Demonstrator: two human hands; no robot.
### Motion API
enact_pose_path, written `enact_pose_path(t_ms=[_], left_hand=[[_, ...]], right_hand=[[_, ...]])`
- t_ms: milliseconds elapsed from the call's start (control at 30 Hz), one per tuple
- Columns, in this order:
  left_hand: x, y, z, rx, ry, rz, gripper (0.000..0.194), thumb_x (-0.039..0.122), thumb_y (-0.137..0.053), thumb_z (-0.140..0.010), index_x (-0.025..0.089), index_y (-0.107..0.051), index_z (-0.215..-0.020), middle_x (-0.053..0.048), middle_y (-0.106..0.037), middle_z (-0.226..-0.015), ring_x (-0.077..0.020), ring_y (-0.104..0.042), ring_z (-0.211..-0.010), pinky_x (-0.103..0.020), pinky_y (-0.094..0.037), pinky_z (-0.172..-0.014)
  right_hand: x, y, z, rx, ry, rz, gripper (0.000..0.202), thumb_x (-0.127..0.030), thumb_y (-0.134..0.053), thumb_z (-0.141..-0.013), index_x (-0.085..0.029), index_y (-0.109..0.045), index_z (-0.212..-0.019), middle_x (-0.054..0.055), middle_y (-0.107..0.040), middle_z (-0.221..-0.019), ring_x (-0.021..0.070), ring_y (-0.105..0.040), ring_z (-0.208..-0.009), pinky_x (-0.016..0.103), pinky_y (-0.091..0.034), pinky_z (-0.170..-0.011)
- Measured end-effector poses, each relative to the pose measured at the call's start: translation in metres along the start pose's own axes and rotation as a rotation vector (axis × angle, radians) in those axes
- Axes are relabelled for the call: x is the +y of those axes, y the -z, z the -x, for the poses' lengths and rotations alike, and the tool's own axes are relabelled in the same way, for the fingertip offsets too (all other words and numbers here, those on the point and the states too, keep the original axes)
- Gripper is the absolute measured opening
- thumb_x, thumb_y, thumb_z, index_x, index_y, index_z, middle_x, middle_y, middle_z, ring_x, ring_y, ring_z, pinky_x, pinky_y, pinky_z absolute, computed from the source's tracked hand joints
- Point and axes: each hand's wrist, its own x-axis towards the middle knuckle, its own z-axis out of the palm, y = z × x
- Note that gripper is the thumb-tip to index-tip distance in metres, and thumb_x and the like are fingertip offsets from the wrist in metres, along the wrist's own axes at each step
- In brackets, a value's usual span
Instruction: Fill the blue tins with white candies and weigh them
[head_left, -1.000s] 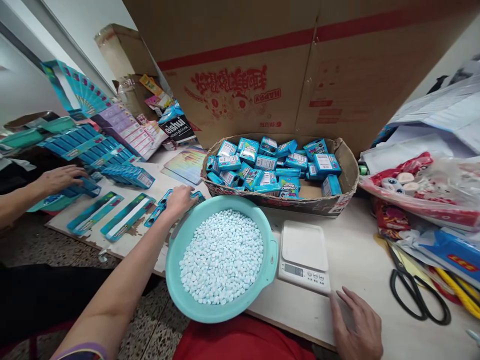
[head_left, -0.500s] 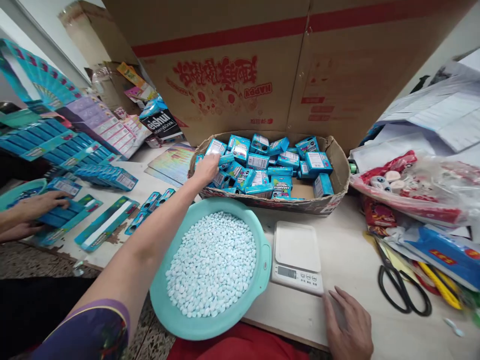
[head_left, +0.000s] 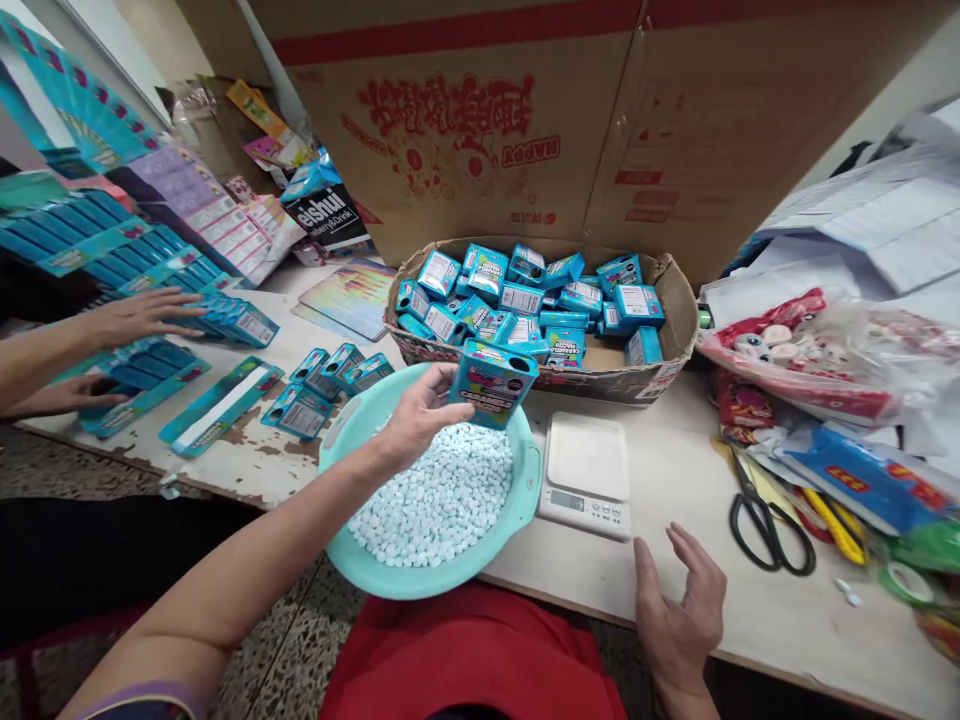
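My left hand [head_left: 421, 415] grips a small blue candy box [head_left: 493, 384] by its left side, and the box has a dark round hole near its top right. It hangs above the far right part of a teal basin [head_left: 347, 545] filled with pale blue candies [head_left: 442, 500]. Behind it, a low cardboard tray [head_left: 679, 300] holds many similar blue boxes. My right hand [head_left: 681, 605] is open at the table's front edge, thumb and fingers apart, with nothing in it. Just beyond that hand lies a white digital scale [head_left: 587, 460].
Left of the basin stand several blue boxes [head_left: 300, 410] beside a flat display carton [head_left: 221, 405]. A co-worker's hands [head_left: 150, 315] are among more boxes at far left. Black scissors [head_left: 769, 525], a yellow cutter [head_left: 834, 527] and plastic bags [head_left: 840, 350] lie right. A large carton [head_left: 480, 210] rises behind.
My left hand has come back from the cardboard tray with a candy box, now over the basin. My right hand has lifted and spread. The co-worker's upper hand has moved right towards a row of boxes.
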Motion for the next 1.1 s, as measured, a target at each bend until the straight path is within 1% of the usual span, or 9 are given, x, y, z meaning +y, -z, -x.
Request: enact_pose_path(t_ms=[67, 200, 300, 467, 533, 600, 833, 967, 1100], left_hand=[[-0.001, -0.026, 0.023, -0.018, -0.116, -0.208, 0.034, 0.028, -0.064, -0.079, 0.018, -0.051, -0.109, -0.009, -0.065, -0.101, -0.0207, -0.063, -0.093, -0.037, -0.053, -0.083], [-0.003, -0.08, 0.073, -0.171, -0.719, -0.647, 0.039, 0.019, -0.054, -0.084, 0.018, -0.044, -0.122, -0.012, -0.065, -0.106, -0.0244, -0.062, -0.105, -0.04, -0.053, -0.089], [-0.008, -0.093, 0.09, -0.32, -0.896, -0.636, 0.055, 0.032, -0.056, -0.088, 0.013, -0.033, -0.134, -0.018, -0.063, -0.117, -0.0261, -0.058, -0.117, -0.039, -0.051, -0.097], [-0.043, -0.041, 0.037, -0.1, -0.438, -0.779, 0.03, 0.031, -0.045, -0.094, 0.018, -0.049, -0.12, -0.013, -0.062, -0.118, -0.0239, -0.057, -0.116, -0.042, -0.045, -0.102], [-0.065, -0.022, 0.005, -0.106, -0.082, -0.963, 0.027, 0.032, -0.044, -0.093, 0.017, -0.054, -0.114, -0.013, -0.059, -0.117, -0.0269, -0.053, -0.116, -0.047, -0.041, -0.104], [-0.084, -0.017, -0.016, -0.131, 0.022, -1.004, 0.028, 0.033, -0.044, -0.092, 0.013, -0.057, -0.108, -0.015, -0.058, -0.11, -0.0293, -0.053, -0.11, -0.05, -0.04, -0.1], [-0.085, -0.049, 0.012, -0.423, -0.066, -1.01, 0.036, 0.045, -0.047, -0.088, 0.019, -0.058, -0.108, -0.008, -0.056, -0.105, -0.0252, -0.052, -0.1, -0.04, -0.042, -0.092], [-0.067, -0.03, 0.043, -0.613, -0.104, -1.064, 0.027, 0.041, -0.053, -0.082, 0.022, -0.062, -0.098, -0.006, -0.058, -0.095, -0.0237, -0.056, -0.089, -0.035, -0.043, -0.08], [-0.058, -0.004, 0.063, -0.612, -0.014, -1.13, 0.027, 0.043, -0.052, -0.082, 0.023, -0.063, -0.098, -0.006, -0.063, -0.093, -0.0231, -0.06, -0.081, -0.031, -0.042, -0.07]], right_hand=[[-0.036, -0.001, -0.007, -0.004, -0.158, -0.228, 0.061, -0.032, -0.071, -0.08, -0.018, -0.049, -0.135, 0.018, -0.057, -0.13, 0.0304, -0.059, -0.113, 0.051, -0.047, -0.096], [-0.107, -0.008, -0.024, -0.325, -0.507, -0.854, 0.083, -0.048, -0.069, -0.078, -0.026, -0.028, -0.148, 0.016, -0.035, -0.152, 0.0342, -0.047, -0.132, 0.053, -0.044, -0.103], [-0.127, -0.011, -0.037, -0.257, -0.776, -1.013, 0.086, -0.038, -0.075, -0.074, -0.033, -0.028, -0.146, 0.011, -0.037, -0.152, 0.0333, -0.053, -0.126, 0.057, -0.043, -0.103], [-0.105, -0.008, -0.046, -0.237, -1.064, -1.05, 0.077, -0.032, -0.076, -0.07, -0.024, -0.045, -0.14, 0.011, -0.065, -0.127, 0.0322, -0.065, -0.11, 0.057, -0.05, -0.095], [-0.095, -0.007, -0.044, -0.231, -1.152, -1.023, 0.072, -0.033, -0.078, -0.067, -0.019, -0.053, -0.133, 0.011, -0.071, -0.114, 0.0311, -0.069, -0.101, 0.054, -0.054, -0.092], [-0.09, -0.009, -0.039, -0.228, -1.213, -1.012, 0.067, -0.034, -0.08, -0.064, -0.016, -0.06, -0.126, 0.009, -0.074, -0.105, 0.0293, -0.072, -0.092, 0.051, -0.057, -0.088], [-0.089, -0.021, -0.035, -0.157, -1.254, -1.066, 0.048, -0.043, -0.075, -0.069, -0.019, -0.067, -0.11, 0.004, -0.075, -0.103, 0.0236, -0.071, -0.094, 0.044, -0.057, -0.088], [-0.088, -0.02, -0.045, -0.095, -1.207, -1.105, 0.045, -0.048, -0.069, -0.074, -0.024, -0.065, -0.112, 0.002, -0.072, -0.11, 0.0217, -0.067, -0.104, 0.043, -0.056, -0.088], [-0.102, -0.023, -0.057, -0.158, -1.119, -1.064, 0.04, -0.038, -0.078, -0.064, -0.02, -0.067, -0.098, 0.002, -0.073, -0.094, 0.0213, -0.07, -0.084, 0.041, -0.058, -0.076]])
